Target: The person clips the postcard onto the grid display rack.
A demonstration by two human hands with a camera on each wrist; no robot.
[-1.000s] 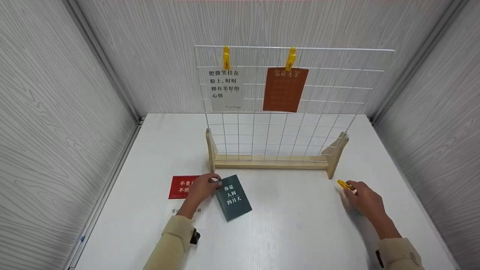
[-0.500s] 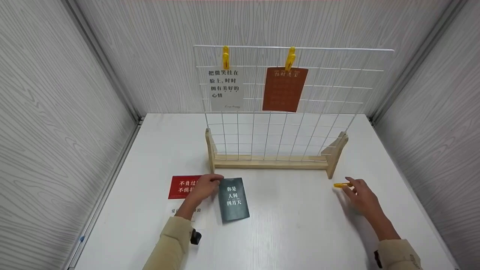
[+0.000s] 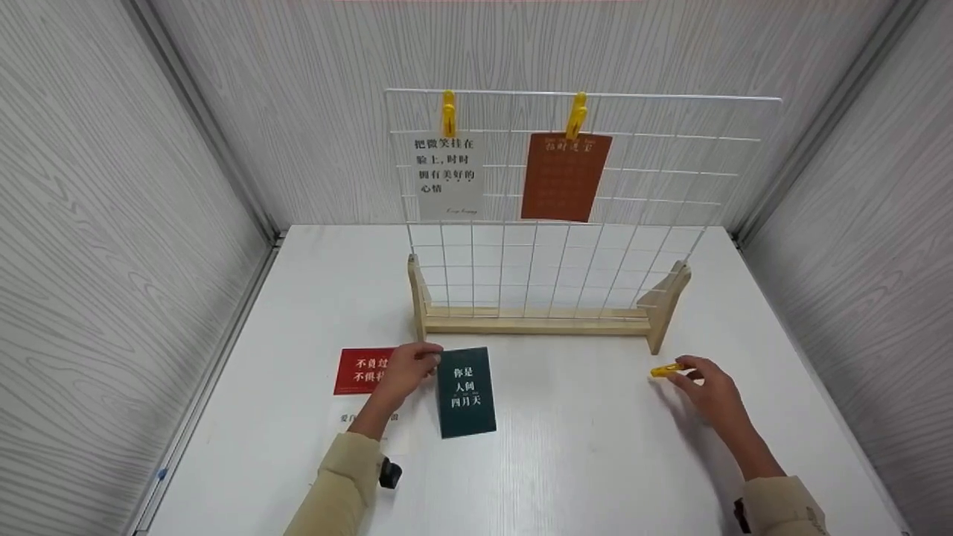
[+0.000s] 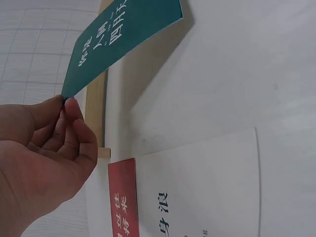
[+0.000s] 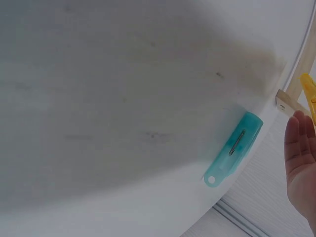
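My left hand (image 3: 406, 370) pinches a dark green card (image 3: 467, 394) with white lettering by its upper left corner. In the left wrist view the card (image 4: 113, 49) is raised off the table, and thumb and forefinger meet at its corner. On the right, my right hand (image 3: 713, 394) holds a yellow clothespin (image 3: 665, 370) between thumb and fingers, just in front of the rack's right foot. Only part of that clothespin (image 5: 309, 91) shows in the right wrist view. Below my left hand lie a red card (image 3: 357, 371) and a white card (image 4: 212, 168), both partly covered in the head view.
A white wire grid stands in a wooden base (image 3: 536, 327) at the back. Yellow clothespins (image 3: 449, 115) hold a white card (image 3: 456, 202) and a rust-red card (image 3: 566, 179) on it. A teal plastic clip (image 5: 237, 143) lies on the table near my right hand.
The green card has turned from a slant to nearly upright in my left hand. My right hand has shifted slightly left, and the yellow clothespin now points left.
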